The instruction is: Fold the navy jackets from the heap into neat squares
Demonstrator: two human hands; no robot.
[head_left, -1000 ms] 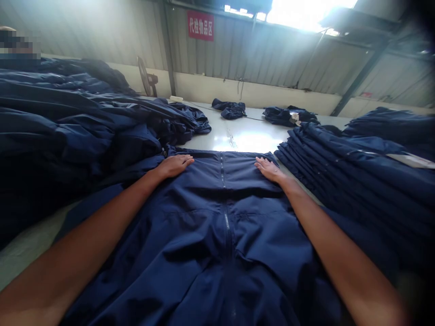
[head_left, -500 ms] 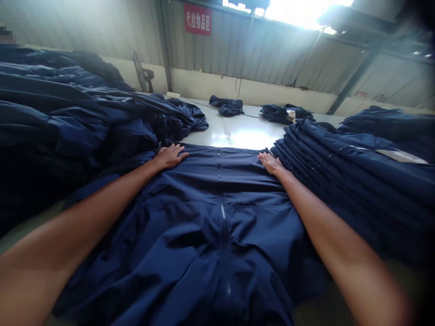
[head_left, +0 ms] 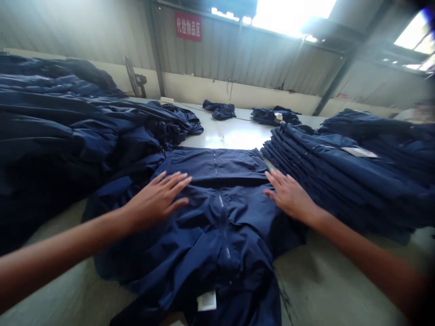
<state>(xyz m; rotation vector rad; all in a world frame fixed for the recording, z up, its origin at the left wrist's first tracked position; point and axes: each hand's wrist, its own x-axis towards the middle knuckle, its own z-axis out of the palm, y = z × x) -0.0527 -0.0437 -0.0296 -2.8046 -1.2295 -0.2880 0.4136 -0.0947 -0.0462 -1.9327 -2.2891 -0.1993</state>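
Observation:
A navy zip-front jacket [head_left: 217, 217] lies spread on the pale table [head_left: 316, 290], rumpled toward me and smoother at its far end. My left hand [head_left: 158, 198] rests on its left side, fingers spread and nothing gripped. My right hand [head_left: 288, 194] lies on its right side, also flat with the fingers apart. Between them runs the metal zip [head_left: 221, 208]. A small white label [head_left: 206, 300] shows on the fabric at the near end.
A tall heap of navy garments [head_left: 68, 131] fills the left. A neat folded stack [head_left: 340, 176] stands on the right, close to my right hand. Two small navy bundles [head_left: 219, 109] lie farther along the table. A person [head_left: 416, 113] is at the right edge.
Both hands have slid back toward me along the jacket, and their fingers are spread wider. The view has risen, showing the jacket's near end, its label and more of the table.

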